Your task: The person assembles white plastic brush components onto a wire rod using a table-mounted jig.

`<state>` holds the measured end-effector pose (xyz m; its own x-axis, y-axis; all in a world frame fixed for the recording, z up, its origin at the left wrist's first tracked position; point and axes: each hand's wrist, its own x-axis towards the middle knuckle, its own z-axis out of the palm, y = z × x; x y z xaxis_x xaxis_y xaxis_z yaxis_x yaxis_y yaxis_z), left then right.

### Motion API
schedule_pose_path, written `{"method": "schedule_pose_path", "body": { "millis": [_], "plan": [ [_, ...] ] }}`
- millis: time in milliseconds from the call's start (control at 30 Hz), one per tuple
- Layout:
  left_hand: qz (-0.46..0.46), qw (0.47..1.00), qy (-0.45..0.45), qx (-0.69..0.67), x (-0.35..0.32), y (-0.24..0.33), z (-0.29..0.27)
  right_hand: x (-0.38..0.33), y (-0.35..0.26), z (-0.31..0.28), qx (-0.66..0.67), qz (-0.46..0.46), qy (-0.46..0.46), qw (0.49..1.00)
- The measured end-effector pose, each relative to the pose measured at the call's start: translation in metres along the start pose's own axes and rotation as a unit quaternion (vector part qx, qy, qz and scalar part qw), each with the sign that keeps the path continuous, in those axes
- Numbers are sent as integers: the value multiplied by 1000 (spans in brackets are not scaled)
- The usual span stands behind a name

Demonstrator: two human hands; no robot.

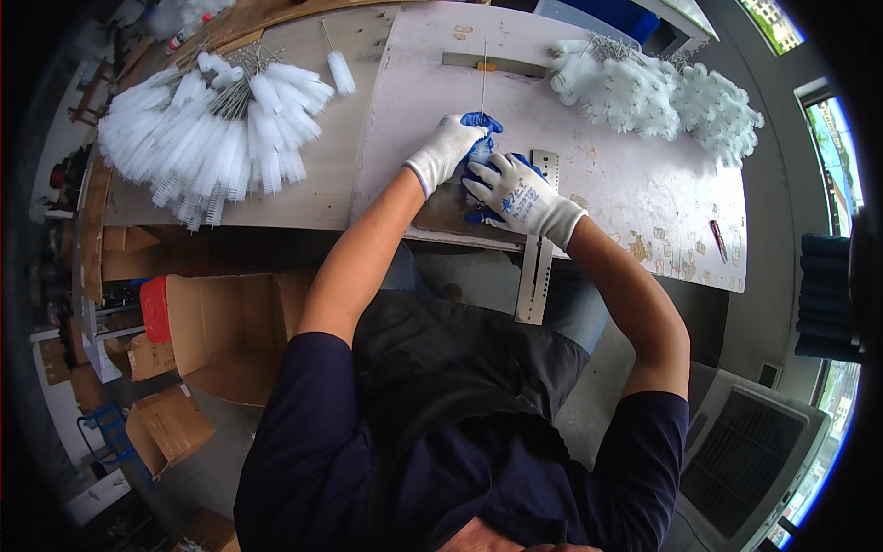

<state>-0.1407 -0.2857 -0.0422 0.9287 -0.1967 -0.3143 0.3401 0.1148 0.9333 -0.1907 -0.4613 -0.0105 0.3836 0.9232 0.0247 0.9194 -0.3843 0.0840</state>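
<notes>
Both my hands wear white knit gloves with blue-coated fingers. My left hand (460, 147) is closed round a wire-handled brush, whose thin wire stem (485, 81) points away from me over the table. Just to the right and nearer, my right hand (517, 195) has its fingers curled at the bristle end of the same brush. Fingers mostly hide the bristles. Beneath my hands lies a brown board (441, 216) at the table's near edge. A perforated metal bar (533, 285) runs under my right wrist and juts past that edge.
Straight white brushes (221, 138) lie fanned in a heap at left, with a single brush (340, 72) apart. Bent white brushes (635, 92) are piled at far right. A flat metal strip (515, 67) lies behind my hands. An open carton (230, 331) stands below left; a pen-like tool (718, 241) rests right.
</notes>
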Motion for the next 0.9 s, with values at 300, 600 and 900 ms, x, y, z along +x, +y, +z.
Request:
{"method": "schedule_pose_path", "body": {
  "millis": [300,600,900],
  "plan": [
    [-16,991,-9,131,19,4,30,3,1,-4,-9,-32,75,997],
    [119,971,206,29,-132,-34,15,-1,-47,-30,63,176,-137,973],
    [14,909,-180,-375,-160,-140,74,9,-79,-27,193,387,-62,899]
  ]
}}
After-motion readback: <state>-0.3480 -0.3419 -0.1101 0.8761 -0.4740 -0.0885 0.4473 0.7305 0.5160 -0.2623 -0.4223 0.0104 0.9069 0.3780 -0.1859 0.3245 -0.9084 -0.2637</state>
